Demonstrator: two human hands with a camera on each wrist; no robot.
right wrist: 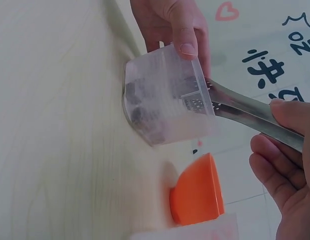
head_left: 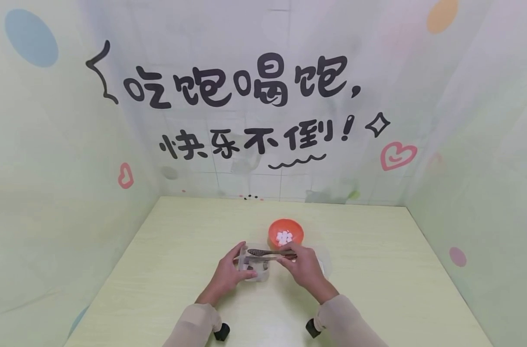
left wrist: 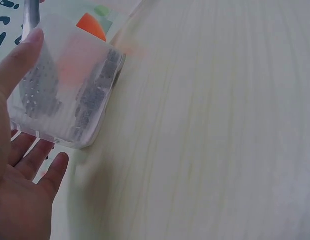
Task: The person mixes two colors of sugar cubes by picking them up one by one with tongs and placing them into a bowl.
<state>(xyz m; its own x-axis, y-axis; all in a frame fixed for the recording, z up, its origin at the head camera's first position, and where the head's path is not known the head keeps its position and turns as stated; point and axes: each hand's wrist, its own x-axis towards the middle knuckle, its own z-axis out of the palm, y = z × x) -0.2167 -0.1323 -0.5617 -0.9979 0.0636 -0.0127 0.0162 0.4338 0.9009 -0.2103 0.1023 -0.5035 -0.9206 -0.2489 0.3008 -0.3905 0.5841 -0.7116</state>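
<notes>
Pale sleeves (head_left: 352, 320) lie nearest. The left hand (head_left: 228, 274) holds a translucent container (right wrist: 160, 97) of dark pieces (left wrist: 94, 97) in a wide grip near an orange bowl (right wrist: 196, 194); the right hand (head_left: 307, 271) pinches metal tongs (right wrist: 250, 117) whose perforated end reaches into the container.

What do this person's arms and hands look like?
The left sleeve and right sleeve are pale beige, ending short of the hands. A small black block shows beside each cuff. The left hand and right hand are bare, no gloves visible.
</notes>
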